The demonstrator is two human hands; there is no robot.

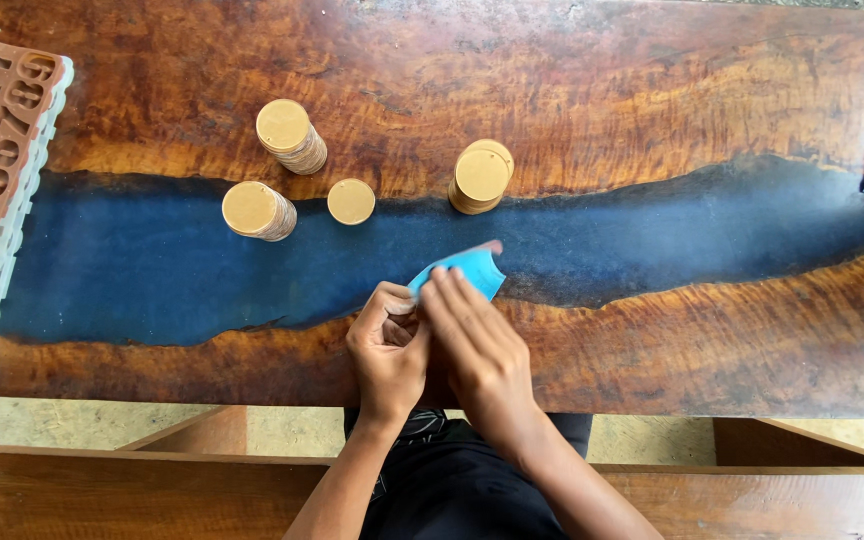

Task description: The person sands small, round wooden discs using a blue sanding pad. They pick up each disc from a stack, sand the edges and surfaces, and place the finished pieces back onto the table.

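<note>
A long wooden slab table (652, 90) with a dark blue resin band bears three stacks of round wooden discs (290, 136) and a single disc (351, 200) on its far left. Near its front edge, the right hand (482, 350) presses a blue sheet of sandpaper (464, 268) with flat fingers, touching the left hand (388, 350), which is curled shut on something hidden.

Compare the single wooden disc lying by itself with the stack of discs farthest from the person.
The single disc lies flat, one piece thick; the far stack is many discs high and leans a little. The single disc sits at the edge of the blue band; the far stack stands on the brown wood. Both are round and light tan.
</note>
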